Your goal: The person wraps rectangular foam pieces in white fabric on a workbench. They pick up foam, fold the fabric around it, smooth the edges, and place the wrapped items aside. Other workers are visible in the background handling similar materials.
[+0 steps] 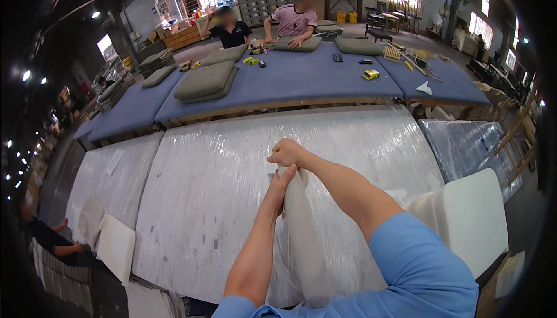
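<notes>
Cloth: the pale roll (303, 225) lies mid-bench, running from your hands at 12 o'clock back to your body at 6 o'clock.
Left hand: your left hand (281, 183) is wrapped around cloth just short of its far end, thumb up; most of its fingers are hidden.
Right hand: your right hand (288, 153) is curled into a fist at that far end, just beyond the left; how much cloth is inside you cannot tell.
Feel: probably light, soft and floppy, not fragile; it should crush easily in your grip.
Hold: judging by its limpness, 2 hands near the far end suit it, gathering the full thickness.
Bench: the film-wrapped top (197, 202) beneath looks slick, so cloth may slide.
Pads: 1 white pad (476, 219) at 3 o'clock, another pad (118, 248) at 8 o'clock near a co-worker's hand (76, 248).
</notes>
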